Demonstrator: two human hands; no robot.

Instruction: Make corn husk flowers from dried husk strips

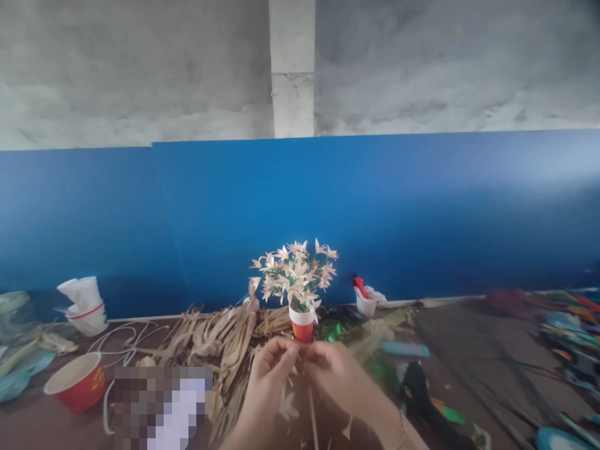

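Note:
My left hand (273, 367) and my right hand (334, 374) meet at their fingertips, low in the middle of the head view. Each is closed in a pinch; whatever sits between the fingers is too small to make out. Just beyond them stands a red, orange and white cup (302, 326) holding a bunch of pale artificial flowers (296, 272) with green stems. Beneath the hands lie a pale petal-shaped piece (288, 405) and a thin straight stick (313, 419). Dry husk leaves (227, 337) are heaped to the left of my left hand.
A red paper bowl (80, 386) and stacked white cups (88, 317) stand on the left, near a white cable (129, 344). Behind on the right is a white cup with a red-handled item (365, 302). A dark tool (422, 394) and colourful clutter (574, 337) lie right. A blue wall panel (281, 194) stands behind.

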